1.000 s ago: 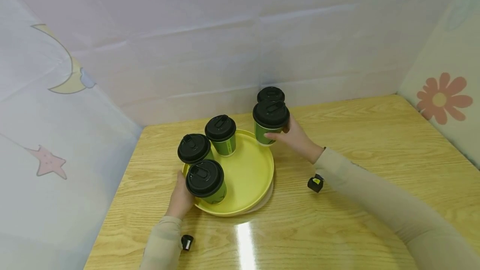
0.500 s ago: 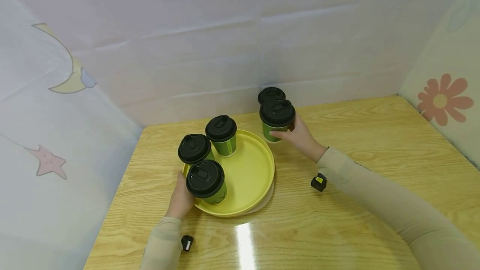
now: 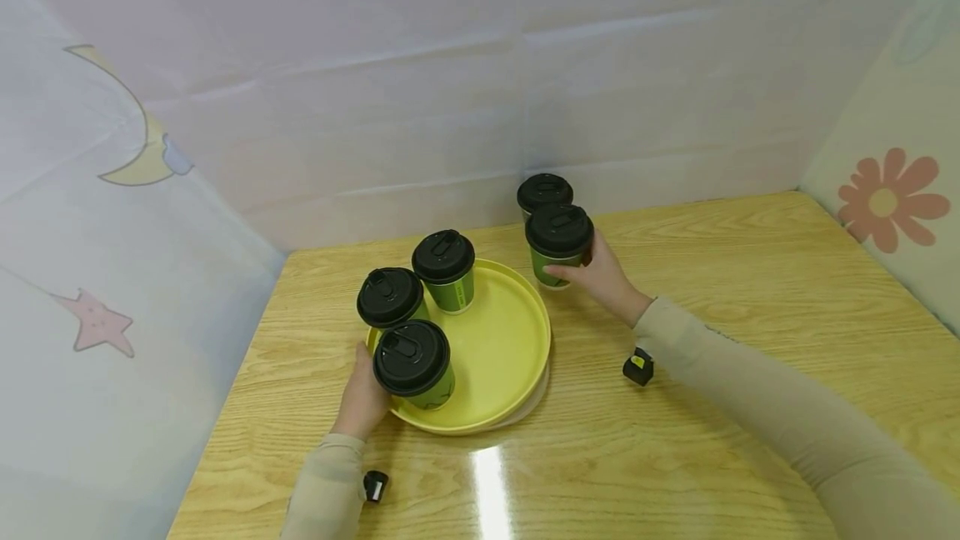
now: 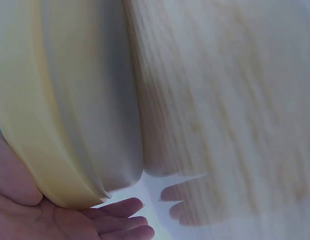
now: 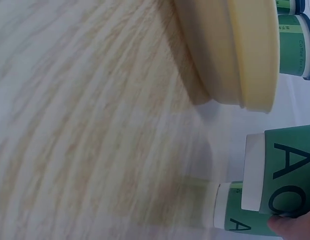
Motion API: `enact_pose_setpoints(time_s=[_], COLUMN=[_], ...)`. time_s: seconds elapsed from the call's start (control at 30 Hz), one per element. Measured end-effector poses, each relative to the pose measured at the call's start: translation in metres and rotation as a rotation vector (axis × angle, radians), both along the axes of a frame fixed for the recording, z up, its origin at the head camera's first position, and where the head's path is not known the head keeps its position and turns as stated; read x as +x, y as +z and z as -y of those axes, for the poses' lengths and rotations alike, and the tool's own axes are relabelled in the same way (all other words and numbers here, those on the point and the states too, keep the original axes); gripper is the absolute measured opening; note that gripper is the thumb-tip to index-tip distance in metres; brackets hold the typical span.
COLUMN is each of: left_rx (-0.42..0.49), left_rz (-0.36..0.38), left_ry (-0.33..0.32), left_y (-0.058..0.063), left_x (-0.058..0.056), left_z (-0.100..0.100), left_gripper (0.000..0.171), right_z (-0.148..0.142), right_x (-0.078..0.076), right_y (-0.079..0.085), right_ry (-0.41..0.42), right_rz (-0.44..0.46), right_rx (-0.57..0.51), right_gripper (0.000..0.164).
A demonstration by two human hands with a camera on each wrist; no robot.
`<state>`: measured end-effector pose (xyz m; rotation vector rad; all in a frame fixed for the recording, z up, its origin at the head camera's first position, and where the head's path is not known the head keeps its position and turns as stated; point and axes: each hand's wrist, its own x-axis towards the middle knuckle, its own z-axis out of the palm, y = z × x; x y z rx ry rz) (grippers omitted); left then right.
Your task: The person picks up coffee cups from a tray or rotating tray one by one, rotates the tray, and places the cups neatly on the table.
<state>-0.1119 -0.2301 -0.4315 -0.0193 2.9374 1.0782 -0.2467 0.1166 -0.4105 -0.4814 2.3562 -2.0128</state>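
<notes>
My right hand grips a green paper coffee cup with a black lid, just beyond the right rim of a round yellow tray. In the right wrist view the thumb lies along the held cup, whose white base hangs above the table. Another lidded cup stands behind it, partly hidden. My left hand rests against the tray's left edge, fingers extended past the tray's side. Three matching cups stand on the tray: a front one, a left one and a back one.
The tray sits on a pale round base on a wood-grain table. Pale sheets printed with a moon, a star and a flower line the back and sides. Small black devices sit at both wrists.
My right hand has carried its cup to the right, from over the tray's rim to outside it, and slightly down lately. The left hand and the tray stay put.
</notes>
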Motion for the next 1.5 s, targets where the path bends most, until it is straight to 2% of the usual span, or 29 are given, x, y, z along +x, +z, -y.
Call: enact_pose_setpoints(time_s=[0.23, 0.63, 0.87, 1.3, 1.5], left_rx=[0.031, 0.055, 0.038, 0.073, 0.049], left_rz=[0.043, 0.074, 0.064, 0.074, 0.036], left_ry=[0.028, 0.054, 0.055, 0.069, 0.052], left_y=[0.001, 0.001, 0.0, 0.003, 0.001], left_x=[0.0, -0.002, -0.002, 0.0, 0.0], left_z=[-0.001, -0.002, -0.002, -0.003, -0.002], left_gripper=[0.068, 0.065, 0.063, 0.065, 0.069], right_z=[-0.001, -0.001, -0.001, 0.0, 0.001], right_x=[-0.001, -0.007, -0.009, -0.011, -0.007], right_y=[-0.008, -0.018, -0.021, -0.025, -0.015], right_ry=[0.006, -0.044, -0.038, -0.049, -0.027], right_rz=[0.017, 0.061, 0.056, 0.079, 0.069], right_rx=[0.0, 0.068, 0.061, 0.073, 0.078], right_gripper=[0.085, 0.085, 0.087, 0.087, 0.086])
